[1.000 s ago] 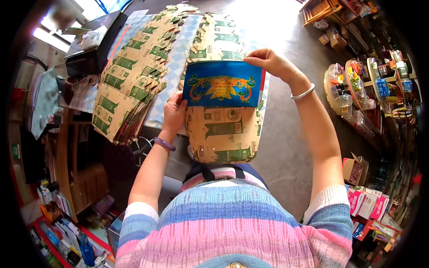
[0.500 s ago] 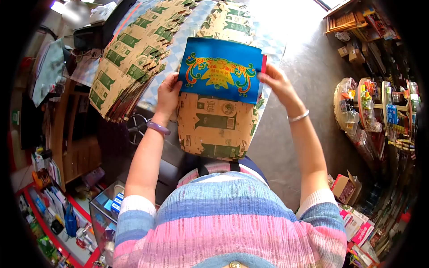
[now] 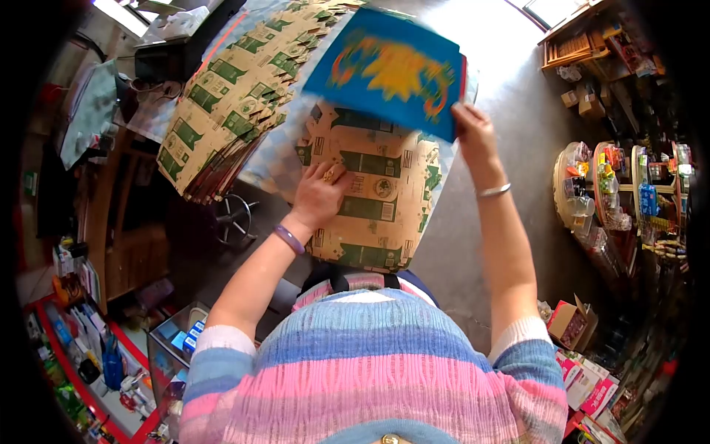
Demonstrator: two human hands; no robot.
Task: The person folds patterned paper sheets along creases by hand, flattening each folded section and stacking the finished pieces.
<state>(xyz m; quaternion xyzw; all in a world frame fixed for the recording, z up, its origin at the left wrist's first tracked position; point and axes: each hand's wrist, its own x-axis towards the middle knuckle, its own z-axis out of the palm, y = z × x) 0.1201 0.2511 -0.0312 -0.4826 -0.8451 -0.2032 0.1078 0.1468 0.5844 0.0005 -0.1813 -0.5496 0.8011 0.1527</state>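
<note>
Nearest to us, the striped sweater (image 3: 370, 348) reaches up to the near edge of the surface (image 3: 272, 161), where a stack of brown printed sheets (image 3: 370, 222) lies close to the right edge. Our left hand (image 3: 319, 196), with a purple bangle (image 3: 288, 240) at the wrist, rests on the left part of this stack. Its fingers are bent; we cannot tell whether they pinch a sheet.

Farther out, our right hand (image 3: 475, 137), below which a silver bangle (image 3: 494, 191) sits, has its fingers closed on the near right corner of a blue folder (image 3: 388, 70). We hold the folder tilted above the far part of the stack; its yellow and orange pattern is blurred, and a strip of red shows along its right side.

To the left, a fanned pile of similar sheets (image 3: 222, 96) runs along the surface towards its far edge, apart from the stack at the near end.
</note>
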